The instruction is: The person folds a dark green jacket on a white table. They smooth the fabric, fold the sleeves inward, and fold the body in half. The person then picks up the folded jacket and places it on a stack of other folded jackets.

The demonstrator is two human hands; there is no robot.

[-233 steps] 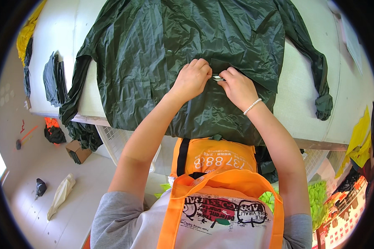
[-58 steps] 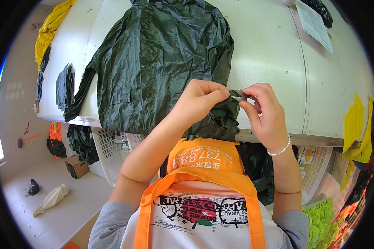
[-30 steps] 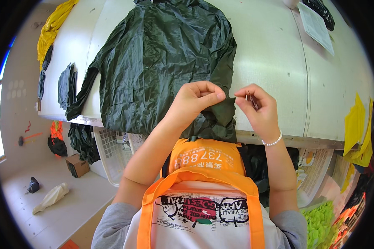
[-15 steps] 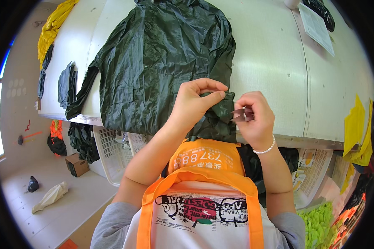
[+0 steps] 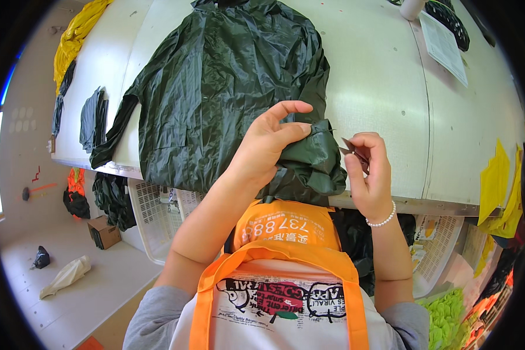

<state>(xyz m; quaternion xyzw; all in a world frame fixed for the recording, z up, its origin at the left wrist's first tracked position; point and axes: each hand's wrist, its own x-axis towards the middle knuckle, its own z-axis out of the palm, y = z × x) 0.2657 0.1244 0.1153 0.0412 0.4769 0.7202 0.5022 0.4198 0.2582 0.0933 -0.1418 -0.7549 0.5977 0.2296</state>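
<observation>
A dark green raincoat (image 5: 216, 87) lies spread on the pale table, wrinkled, its near right part bunched at the table's front edge. My left hand (image 5: 268, 137) grips this bunched cloth, the thumb at its raised edge and the index finger lifted clear; its other fingers are mostly hidden. Just right of the cloth, my right hand (image 5: 370, 172) is closed around small dark thread snips (image 5: 359, 156). Their blades point toward the raincoat's edge without touching it.
Folded dark green pieces (image 5: 93, 119) and a yellow garment (image 5: 76, 35) lie on the table's left. A paper sheet (image 5: 443, 46) is at the far right. Yellow cloth (image 5: 496, 186) hangs over the right edge. White plastic baskets (image 5: 149, 216) stand below the table.
My right hand has moved right and slightly down, away from the cloth, with the snips. My left index finger has lifted off the thumb, and the bunched cloth has shifted outward.
</observation>
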